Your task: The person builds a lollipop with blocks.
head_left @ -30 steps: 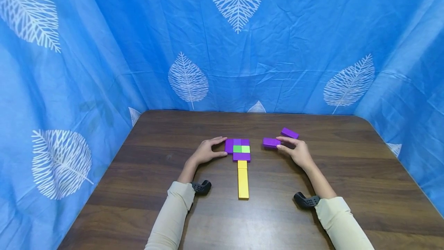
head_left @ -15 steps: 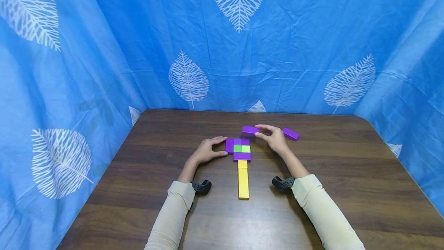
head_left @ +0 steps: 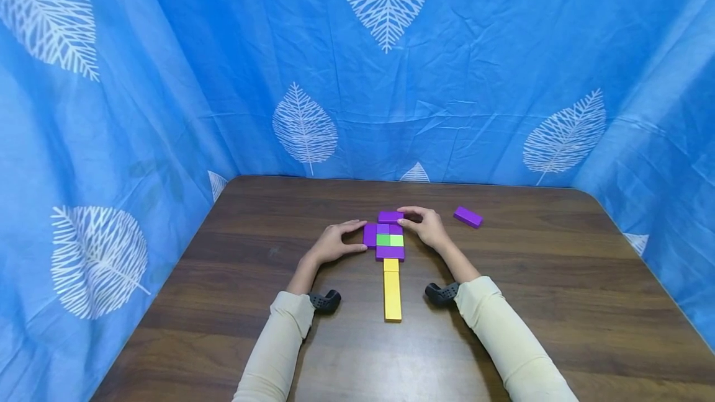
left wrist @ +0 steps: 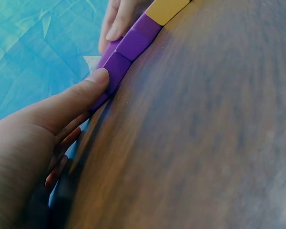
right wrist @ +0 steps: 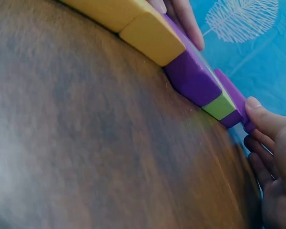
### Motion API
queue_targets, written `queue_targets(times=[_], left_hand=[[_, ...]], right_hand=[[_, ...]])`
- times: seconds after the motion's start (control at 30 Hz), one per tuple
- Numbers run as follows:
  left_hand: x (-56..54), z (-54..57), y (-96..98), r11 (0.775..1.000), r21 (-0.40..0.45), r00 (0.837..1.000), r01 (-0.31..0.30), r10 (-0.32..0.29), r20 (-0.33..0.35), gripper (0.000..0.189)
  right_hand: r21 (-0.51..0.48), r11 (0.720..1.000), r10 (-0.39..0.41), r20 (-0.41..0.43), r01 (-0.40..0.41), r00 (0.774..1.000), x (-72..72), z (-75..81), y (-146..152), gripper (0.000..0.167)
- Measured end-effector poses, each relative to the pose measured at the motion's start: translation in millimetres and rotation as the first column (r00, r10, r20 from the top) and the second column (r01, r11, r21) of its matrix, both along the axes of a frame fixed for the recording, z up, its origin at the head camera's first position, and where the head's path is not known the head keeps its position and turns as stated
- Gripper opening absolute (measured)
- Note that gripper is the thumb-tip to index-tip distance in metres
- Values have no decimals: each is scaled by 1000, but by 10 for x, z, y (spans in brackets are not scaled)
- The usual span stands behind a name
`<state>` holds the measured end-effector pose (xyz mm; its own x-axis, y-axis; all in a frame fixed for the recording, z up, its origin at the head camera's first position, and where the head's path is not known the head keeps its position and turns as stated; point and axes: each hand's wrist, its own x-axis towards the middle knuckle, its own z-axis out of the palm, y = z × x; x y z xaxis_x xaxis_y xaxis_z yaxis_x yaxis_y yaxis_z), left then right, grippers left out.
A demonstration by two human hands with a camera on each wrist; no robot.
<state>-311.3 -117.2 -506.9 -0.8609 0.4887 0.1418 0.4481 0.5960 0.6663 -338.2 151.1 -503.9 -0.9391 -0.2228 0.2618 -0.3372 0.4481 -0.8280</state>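
My left hand [head_left: 328,244] pinches a purple block [head_left: 370,237] by its two ends, at the left side of a flat block arrangement. In my right hand [head_left: 429,228] is another purple block [head_left: 388,216], gripped at its right end by thumb and fingers at the arrangement's far side. The right wrist view shows this held block [right wrist: 230,91] standing higher than the blocks beside it. Between the hands lie a green block [head_left: 383,240], a light green block [head_left: 396,241] and small purple pieces. A purple block [head_left: 390,253] closes the near side.
A short yellow block [head_left: 391,265] and a long yellow block [head_left: 393,296] run from the arrangement toward the near edge. One loose purple block [head_left: 468,216] lies to the right on the brown wooden table [head_left: 223,303]. A blue leaf-patterned curtain [head_left: 458,67] surrounds the table's far sides.
My right hand has carried its purple block leftward from beside the loose one, over to the arrangement's far side. The left hand has stayed at its block.
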Motion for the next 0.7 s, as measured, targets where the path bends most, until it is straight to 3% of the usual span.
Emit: queue_targets(times=[0.7], left_hand=[[17,18,13,1000,2,1000,-14,14,19,64]], right_hand=[[79,997,-11,22,9,1000,-5,18,-4,26]])
